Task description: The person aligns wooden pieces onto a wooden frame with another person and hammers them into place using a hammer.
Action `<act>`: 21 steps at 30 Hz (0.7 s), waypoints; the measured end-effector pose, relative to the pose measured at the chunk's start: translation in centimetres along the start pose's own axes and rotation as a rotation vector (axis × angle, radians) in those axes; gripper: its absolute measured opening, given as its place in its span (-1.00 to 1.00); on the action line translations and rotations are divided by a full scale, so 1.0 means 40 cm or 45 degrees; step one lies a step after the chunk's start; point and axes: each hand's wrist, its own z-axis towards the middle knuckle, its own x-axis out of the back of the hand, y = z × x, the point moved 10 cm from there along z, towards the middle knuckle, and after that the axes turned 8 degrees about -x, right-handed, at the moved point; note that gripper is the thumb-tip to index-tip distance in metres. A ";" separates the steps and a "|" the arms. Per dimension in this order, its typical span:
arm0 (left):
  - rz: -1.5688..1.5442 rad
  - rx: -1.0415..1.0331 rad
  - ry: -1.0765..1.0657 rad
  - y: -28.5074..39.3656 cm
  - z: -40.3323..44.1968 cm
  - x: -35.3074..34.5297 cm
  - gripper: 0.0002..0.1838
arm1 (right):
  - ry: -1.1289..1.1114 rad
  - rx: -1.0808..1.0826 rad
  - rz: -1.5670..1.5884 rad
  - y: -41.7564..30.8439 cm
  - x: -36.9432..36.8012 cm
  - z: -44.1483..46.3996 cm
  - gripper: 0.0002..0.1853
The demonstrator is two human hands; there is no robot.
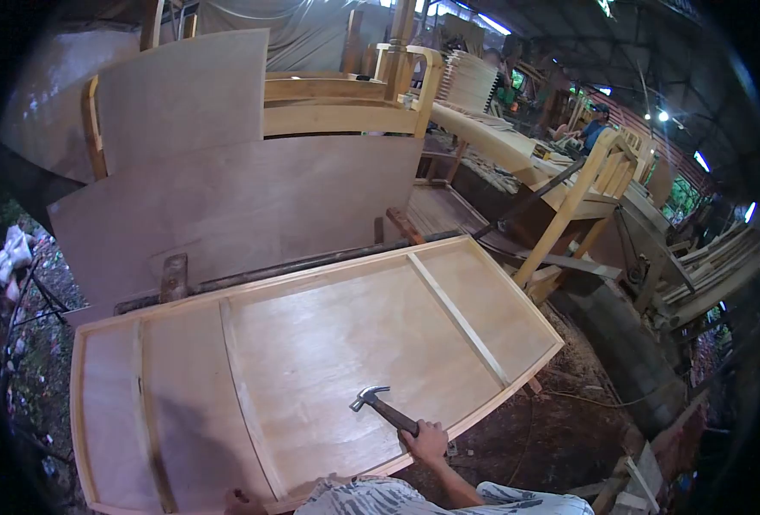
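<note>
My right hand (pixel 427 441) is wrapped round the handle of a claw hammer (pixel 390 415), near the lower edge of a framed plywood panel (pixel 311 343). The steel head of the hammer is over the panel's face, pointing up and left. My left hand (pixel 243 501) is at the bottom edge of the view, beside the panel's lower rim. Its fingers look curled, and what they hold, if anything, is hidden in shadow. Thin wooden battens (pixel 247 403) cross the panel between its raised edge strips.
A metal bar (pixel 311 264) with clamps runs behind the panel. Large plywood sheets (pixel 243 197) lean beyond it. Wooden chair-like frames (pixel 573 206) and a long workbench (pixel 492 133) stand at the right. A person (pixel 597 124) is far back. Offcuts (pixel 642 481) lie lower right.
</note>
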 end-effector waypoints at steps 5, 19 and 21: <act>0.040 -0.072 0.032 0.036 0.020 0.007 -0.80 | 0.074 0.033 0.002 0.002 0.009 -0.016 -0.39; -0.030 -1.331 -0.541 0.624 0.021 -0.167 -0.78 | 0.214 -0.225 0.407 0.009 0.079 -0.246 -0.69; 0.000 -1.456 -0.682 0.684 -0.028 -0.208 -0.77 | 0.282 -0.286 0.412 0.018 0.092 -0.244 -0.73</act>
